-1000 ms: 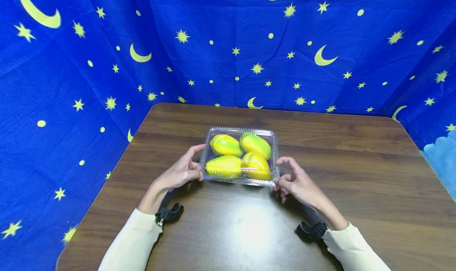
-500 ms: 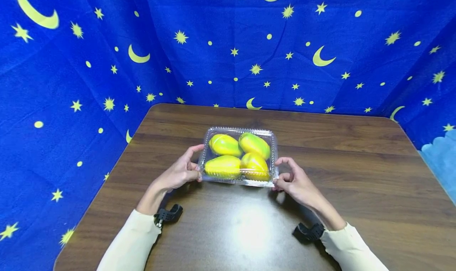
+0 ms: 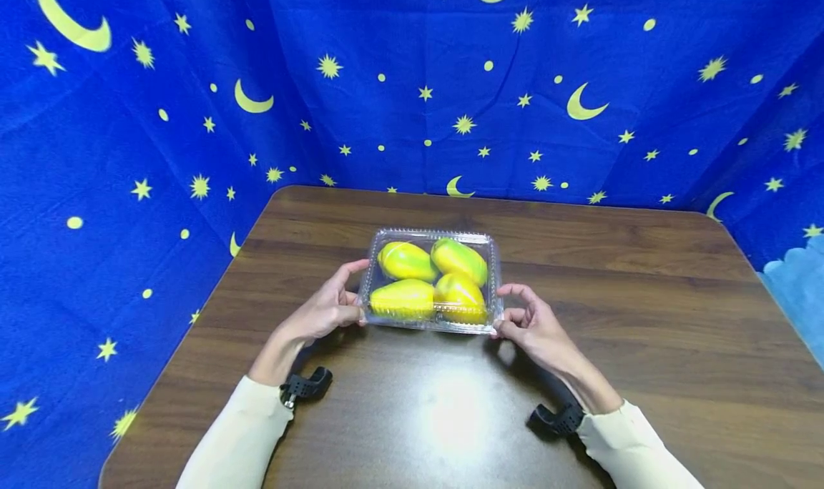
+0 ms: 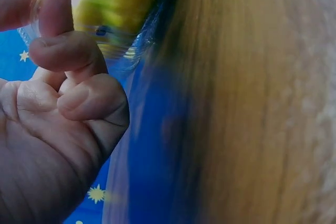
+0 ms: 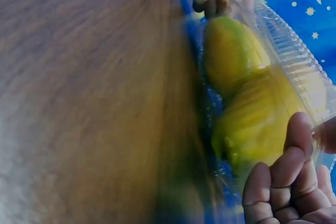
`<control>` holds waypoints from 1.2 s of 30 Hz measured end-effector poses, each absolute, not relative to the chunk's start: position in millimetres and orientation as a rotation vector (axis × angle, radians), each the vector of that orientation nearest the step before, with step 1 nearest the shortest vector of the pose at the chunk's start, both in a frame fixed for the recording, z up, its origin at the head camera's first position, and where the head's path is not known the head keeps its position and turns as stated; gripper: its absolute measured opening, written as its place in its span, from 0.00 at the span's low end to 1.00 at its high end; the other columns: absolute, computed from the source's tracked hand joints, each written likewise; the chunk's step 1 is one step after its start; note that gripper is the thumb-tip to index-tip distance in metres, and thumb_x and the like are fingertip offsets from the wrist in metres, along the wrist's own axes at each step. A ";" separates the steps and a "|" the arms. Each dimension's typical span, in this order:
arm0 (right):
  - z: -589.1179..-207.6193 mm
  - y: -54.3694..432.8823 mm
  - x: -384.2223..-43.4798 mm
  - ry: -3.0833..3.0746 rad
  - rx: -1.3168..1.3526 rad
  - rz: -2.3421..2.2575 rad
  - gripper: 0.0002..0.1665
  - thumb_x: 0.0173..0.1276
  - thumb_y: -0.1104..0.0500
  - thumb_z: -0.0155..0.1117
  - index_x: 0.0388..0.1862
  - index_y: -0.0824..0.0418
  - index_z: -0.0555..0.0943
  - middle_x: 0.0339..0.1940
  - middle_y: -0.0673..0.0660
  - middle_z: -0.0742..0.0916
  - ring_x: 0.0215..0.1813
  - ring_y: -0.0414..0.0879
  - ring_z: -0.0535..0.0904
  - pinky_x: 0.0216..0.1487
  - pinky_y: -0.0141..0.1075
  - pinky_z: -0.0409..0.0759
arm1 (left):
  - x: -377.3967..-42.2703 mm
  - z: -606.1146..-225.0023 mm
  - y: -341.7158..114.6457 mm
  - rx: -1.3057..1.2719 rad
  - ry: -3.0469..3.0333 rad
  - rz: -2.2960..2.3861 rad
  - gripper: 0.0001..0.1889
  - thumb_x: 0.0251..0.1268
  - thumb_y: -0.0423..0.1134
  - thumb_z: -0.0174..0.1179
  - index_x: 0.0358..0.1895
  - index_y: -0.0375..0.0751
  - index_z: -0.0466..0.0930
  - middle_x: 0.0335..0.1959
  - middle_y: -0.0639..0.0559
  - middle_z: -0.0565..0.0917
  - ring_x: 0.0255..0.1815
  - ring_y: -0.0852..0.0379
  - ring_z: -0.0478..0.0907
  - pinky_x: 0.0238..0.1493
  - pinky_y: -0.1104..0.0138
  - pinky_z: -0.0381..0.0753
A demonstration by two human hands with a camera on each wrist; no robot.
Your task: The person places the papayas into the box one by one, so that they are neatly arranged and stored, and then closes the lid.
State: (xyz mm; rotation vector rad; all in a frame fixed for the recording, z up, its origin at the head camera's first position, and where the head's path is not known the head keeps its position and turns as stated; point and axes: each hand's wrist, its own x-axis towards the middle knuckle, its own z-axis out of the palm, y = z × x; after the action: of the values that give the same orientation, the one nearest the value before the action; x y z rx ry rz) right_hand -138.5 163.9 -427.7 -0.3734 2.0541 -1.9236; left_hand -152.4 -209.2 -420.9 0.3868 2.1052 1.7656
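Note:
A clear plastic clamshell container with its lid down is in the middle of the head view. Several yellow-green mangoes lie inside it. My left hand grips the container's left side, thumb near the front corner and index finger farther back along the edge. On the opposite side, my right hand pinches the front right corner, its index finger raised along the side wall. Both wrist views show mangoes through the plastic, close to the curled fingers. Whether the container's underside touches the table is hard to tell.
The brown wood-grain table spreads around the container, with a bright light reflection near the front. Blue cloth with yellow moons and stars hangs behind and to the left. A light blue shape shows at the right edge.
Almost nothing differs. Both hands keep their hold on the container, which stays in nearly the same place; the head view shifts very slightly.

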 end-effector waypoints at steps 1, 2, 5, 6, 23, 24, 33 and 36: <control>-428.0 164.3 -138.7 2.049 -0.377 -1.922 0.31 0.65 0.76 0.57 0.65 0.73 0.59 0.26 0.51 0.86 0.33 0.44 0.84 0.43 0.33 0.83 | -152.3 -421.1 -209.6 0.386 2.112 1.756 0.47 0.55 0.21 0.54 0.79 0.44 0.45 0.22 0.46 0.79 0.24 0.52 0.77 0.23 0.67 0.70; -428.1 164.8 -138.7 2.046 -0.377 -1.919 0.31 0.65 0.76 0.57 0.65 0.73 0.59 0.26 0.52 0.86 0.33 0.44 0.84 0.43 0.34 0.83 | -152.2 -421.4 -209.9 0.385 2.115 1.749 0.47 0.55 0.22 0.54 0.79 0.44 0.45 0.22 0.46 0.79 0.24 0.52 0.77 0.23 0.67 0.70; -427.2 167.2 -139.4 2.059 -0.385 -1.887 0.31 0.65 0.75 0.57 0.65 0.71 0.60 0.28 0.54 0.87 0.35 0.46 0.85 0.45 0.35 0.84 | -152.2 -421.0 -210.5 0.389 2.109 1.738 0.47 0.56 0.23 0.55 0.79 0.45 0.45 0.22 0.44 0.79 0.24 0.51 0.77 0.22 0.67 0.70; -427.0 168.3 -139.8 2.072 -0.393 -1.869 0.30 0.66 0.75 0.57 0.65 0.71 0.60 0.28 0.54 0.87 0.35 0.46 0.85 0.45 0.36 0.84 | -152.4 -420.8 -210.5 0.393 2.107 1.736 0.47 0.56 0.23 0.55 0.79 0.45 0.45 0.23 0.44 0.79 0.24 0.51 0.77 0.23 0.67 0.70; -415.2 184.1 -145.7 2.205 -0.441 -1.597 0.29 0.70 0.61 0.65 0.66 0.62 0.66 0.43 0.68 0.88 0.46 0.54 0.86 0.50 0.35 0.81 | -155.4 -421.4 -214.4 0.445 2.207 1.649 0.43 0.61 0.26 0.56 0.79 0.47 0.48 0.23 0.38 0.79 0.27 0.44 0.80 0.20 0.63 0.70; -415.4 184.8 -146.1 2.229 -0.451 -1.588 0.28 0.70 0.60 0.66 0.65 0.61 0.68 0.46 0.66 0.87 0.48 0.53 0.85 0.51 0.35 0.81 | -155.7 -421.4 -214.7 0.451 2.207 1.649 0.43 0.62 0.26 0.55 0.79 0.46 0.49 0.23 0.36 0.79 0.26 0.44 0.79 0.20 0.63 0.70; -415.3 192.5 -147.3 2.331 -0.494 -1.576 0.28 0.70 0.58 0.68 0.65 0.61 0.72 0.62 0.66 0.79 0.59 0.60 0.80 0.54 0.32 0.80 | -155.5 -422.9 -221.0 0.535 2.187 1.681 0.41 0.63 0.29 0.50 0.80 0.44 0.47 0.22 0.34 0.72 0.21 0.44 0.69 0.23 0.60 0.70; -414.8 195.0 -147.2 2.317 -0.490 -1.586 0.31 0.68 0.58 0.69 0.67 0.62 0.70 0.65 0.68 0.78 0.61 0.63 0.79 0.53 0.32 0.80 | -154.5 -424.5 -223.8 0.538 2.234 1.659 0.39 0.64 0.32 0.48 0.80 0.45 0.47 0.25 0.34 0.72 0.23 0.39 0.67 0.25 0.61 0.68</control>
State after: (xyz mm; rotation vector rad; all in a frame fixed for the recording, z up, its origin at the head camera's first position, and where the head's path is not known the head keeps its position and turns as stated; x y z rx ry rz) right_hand -147.2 195.0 -414.8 -0.4902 2.3166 -1.5859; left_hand -154.5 -223.8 -424.5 0.5377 2.2345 1.6594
